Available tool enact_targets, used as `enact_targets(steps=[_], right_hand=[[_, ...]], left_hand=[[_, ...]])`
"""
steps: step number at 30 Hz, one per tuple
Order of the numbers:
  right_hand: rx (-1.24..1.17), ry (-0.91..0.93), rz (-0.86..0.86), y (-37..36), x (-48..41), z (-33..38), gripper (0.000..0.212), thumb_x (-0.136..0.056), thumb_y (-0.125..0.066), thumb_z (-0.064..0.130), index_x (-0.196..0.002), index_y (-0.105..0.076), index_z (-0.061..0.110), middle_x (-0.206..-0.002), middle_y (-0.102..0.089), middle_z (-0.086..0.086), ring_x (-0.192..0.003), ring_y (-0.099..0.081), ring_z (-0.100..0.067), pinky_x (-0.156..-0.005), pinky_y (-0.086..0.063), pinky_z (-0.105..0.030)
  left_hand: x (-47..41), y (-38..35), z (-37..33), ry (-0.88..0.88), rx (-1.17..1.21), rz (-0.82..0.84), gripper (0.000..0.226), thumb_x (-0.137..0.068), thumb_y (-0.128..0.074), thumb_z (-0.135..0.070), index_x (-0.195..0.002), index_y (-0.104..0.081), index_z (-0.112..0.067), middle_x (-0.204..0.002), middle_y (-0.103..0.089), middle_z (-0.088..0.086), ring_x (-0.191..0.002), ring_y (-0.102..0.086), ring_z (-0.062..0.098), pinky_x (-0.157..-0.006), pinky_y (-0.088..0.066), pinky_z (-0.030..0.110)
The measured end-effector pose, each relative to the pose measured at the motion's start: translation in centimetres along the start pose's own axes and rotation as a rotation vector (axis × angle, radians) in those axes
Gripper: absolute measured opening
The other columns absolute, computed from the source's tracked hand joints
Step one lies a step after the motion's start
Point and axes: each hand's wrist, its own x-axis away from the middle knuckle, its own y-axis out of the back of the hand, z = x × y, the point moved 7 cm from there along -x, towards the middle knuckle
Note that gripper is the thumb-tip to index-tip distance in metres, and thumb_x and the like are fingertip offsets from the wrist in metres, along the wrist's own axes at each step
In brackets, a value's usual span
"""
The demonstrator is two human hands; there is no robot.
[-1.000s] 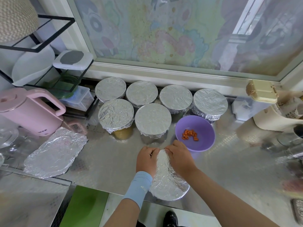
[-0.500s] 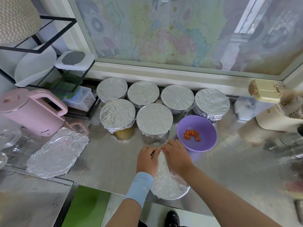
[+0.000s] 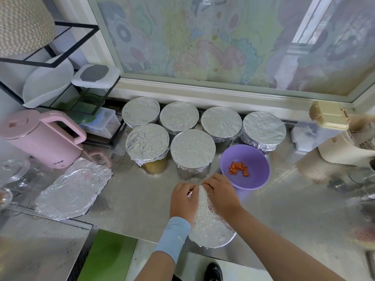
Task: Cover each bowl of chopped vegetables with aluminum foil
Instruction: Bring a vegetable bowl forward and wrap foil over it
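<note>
Pinching the far edge of a foil cover with left hand and right hand set close together, fingertips almost meeting, fingers curled down over the rim. Under that cover, a bowl hidden from sight, at the near edge of the counter, directly below the wrists. Judged as the crimping step: tucking foil around 1 bowl's lip, far side in hand. Forearms converging from below, palms down, knuckles up, a blue wristband on the left wrist.

Just beyond the right hand: a purple bowl, uncovered, holding a few orange cubes. Further ahead of both hands, 6 covered bowls in 2 rows, 4 behind 2. Well off to the left of the left hand, a loose foil sheet flat on the counter, near a pink kettle.

Next, probably: finishing the tuck, letting go, then reaching left for the loose foil sheet and laying it over the purple bowl. Calls for a light grip against tearing, and even overhang all round.
</note>
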Motion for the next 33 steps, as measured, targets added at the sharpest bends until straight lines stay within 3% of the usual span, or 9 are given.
enact_targets(steps=[5,11,15,18,20,24,28,30,33], right_hand=[[0.017,0.016,0.026,-0.2,-0.1,-0.1,0.018,-0.098,-0.055,0.022,-0.094,-0.071,0.018,-0.09,-0.058,0.002,-0.089,-0.052,-0.017,-0.085,-0.04,-0.025],[0.072,0.096,0.009,0.0,0.0,0.4,0.022,-0.098,-0.05,0.02,-0.092,-0.071,0.016,-0.088,-0.058,0.001,-0.085,-0.052,-0.02,-0.084,-0.045,-0.03],[0.209,0.302,-0.084,1.1,0.1,2.4,0.012,-0.078,-0.065,0.006,-0.077,-0.071,0.016,-0.077,-0.062,0.006,-0.072,-0.058,-0.019,-0.068,-0.051,-0.026],[0.214,0.281,-0.045,0.8,-0.2,2.2,0.014,-0.081,-0.064,0.003,-0.082,-0.071,0.015,-0.082,-0.063,0.003,-0.076,-0.058,-0.02,-0.073,-0.045,-0.026],[0.223,0.259,0.007,0.2,0.2,1.6,0.022,-0.082,-0.064,0.001,-0.097,-0.07,0.017,-0.09,-0.062,0.002,-0.082,-0.058,-0.021,-0.076,-0.05,-0.029],[0.177,0.084,-0.002,0.5,2.5,0.3,0.051,-0.082,-0.059,-0.003,-0.13,-0.056,0.016,-0.121,-0.06,-0.001,-0.109,-0.055,-0.021,-0.092,-0.046,-0.031],[0.071,-0.033,0.034,0.7,3.9,-0.4,0.04,-0.099,-0.044,0.013,-0.139,-0.05,0.018,-0.134,-0.055,0.003,-0.121,-0.05,-0.017,-0.102,-0.036,-0.026],[0.028,-0.078,0.029,0.8,3.9,-0.7,0.037,-0.101,-0.041,0.017,-0.136,-0.051,0.023,-0.131,-0.056,0.008,-0.119,-0.051,-0.014,-0.099,-0.036,-0.024],[0.041,-0.113,0.036,0.7,3.9,-1.0,0.035,-0.101,-0.038,0.022,-0.133,-0.051,0.03,-0.126,-0.056,0.013,-0.114,-0.053,-0.012,-0.092,-0.041,-0.026]], left_hand=[[-0.2,-0.2,0.6,0.033,0.03,-0.03,0.014,-0.094,-0.057,-0.018,-0.089,-0.069,-0.018,-0.09,-0.062,-0.005,-0.084,-0.059,0.01,-0.079,-0.046,0.022],[-0.1,-0.6,0.2,-0.086,-0.065,0.009,0.02,-0.098,-0.051,-0.018,-0.098,-0.071,-0.016,-0.096,-0.058,-0.004,-0.09,-0.056,0.013,-0.084,-0.044,0.023],[-0.3,-0.6,0.2,-0.053,-0.072,0.011,0.022,-0.099,-0.049,-0.017,-0.096,-0.071,-0.015,-0.094,-0.058,-0.004,-0.089,-0.056,0.015,-0.083,-0.042,0.022],[-0.3,-0.7,0.4,-0.026,-0.064,0.023,0.023,-0.1,-0.047,-0.017,-0.097,-0.07,-0.014,-0.095,-0.058,-0.003,-0.092,-0.056,0.017,-0.088,-0.046,0.03],[-0.4,-0.7,0.3,-0.06,-0.15,0.044,0.025,-0.101,-0.046,-0.019,-0.104,-0.07,-0.015,-0.101,-0.059,0.0,-0.098,-0.053,0.018,-0.094,-0.045,0.036],[0.2,-0.6,-1.9,-0.344,-0.385,0.064,0.038,-0.1,-0.044,-0.015,-0.136,-0.055,-0.021,-0.13,-0.056,-0.002,-0.12,-0.045,0.017,-0.107,-0.036,0.028],[1.3,-2.6,-2.5,-0.532,-0.552,0.335,0.051,-0.103,-0.034,-0.033,-0.153,-0.027,-0.024,-0.157,-0.029,-0.007,-0.142,-0.026,0.012,-0.118,-0.016,0.023],[1.4,-2.9,-1.8,-0.501,-0.615,0.366,0.054,-0.103,-0.033,-0.04,-0.154,-0.021,-0.027,-0.158,-0.024,-0.009,-0.142,-0.025,0.011,-0.116,-0.02,0.025],[1.5,-2.8,-1.7,-0.487,-0.643,0.319,0.051,-0.102,-0.032,-0.043,-0.15,-0.026,-0.027,-0.151,-0.034,-0.009,-0.132,-0.036,0.013,-0.109,-0.029,0.027]])
